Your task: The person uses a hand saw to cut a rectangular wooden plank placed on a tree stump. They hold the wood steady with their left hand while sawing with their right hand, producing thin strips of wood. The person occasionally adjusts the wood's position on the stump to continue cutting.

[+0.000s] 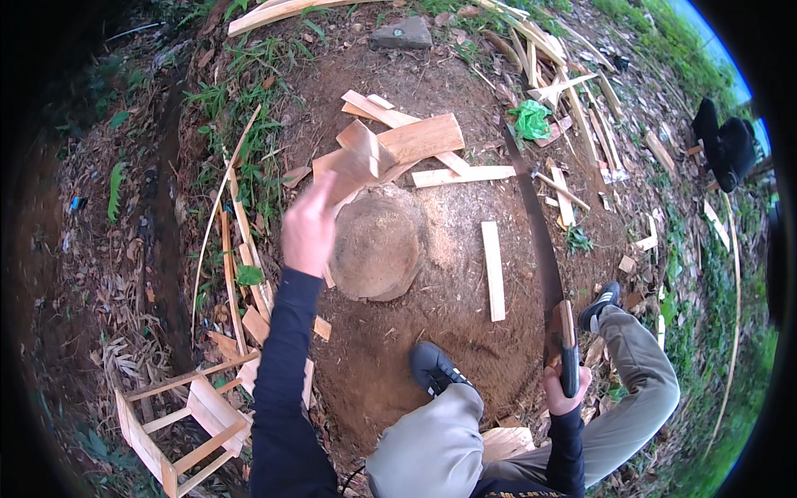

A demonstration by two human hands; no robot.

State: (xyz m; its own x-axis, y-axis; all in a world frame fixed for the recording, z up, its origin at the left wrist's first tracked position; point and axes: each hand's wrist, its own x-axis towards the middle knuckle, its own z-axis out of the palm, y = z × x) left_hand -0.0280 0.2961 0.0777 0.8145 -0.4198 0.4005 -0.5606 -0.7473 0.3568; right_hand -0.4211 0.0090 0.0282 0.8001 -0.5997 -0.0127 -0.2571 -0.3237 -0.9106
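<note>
My right hand (568, 388) is closed round the handle of a hand saw (541, 241), whose long dark blade points away from me. My left hand (308, 226) is raised beside the left edge of a round tree stump (378, 244). Motion smears its fingers, which reach toward a short piece of wood (359, 159), also partly blurred; whether they grip it I cannot tell. Behind that piece, a wider board (425, 139) lies across other offcuts. A narrow strip of wood (493, 270) rests on the soil between the stump and the saw.
A small wooden frame (178, 383) with crosspieces stands at the lower left. Long slats (238, 249) lie along the left side. At the far right are more slats (573, 116) and a green plastic bag (530, 120). A grey block (401, 33) sits at the back.
</note>
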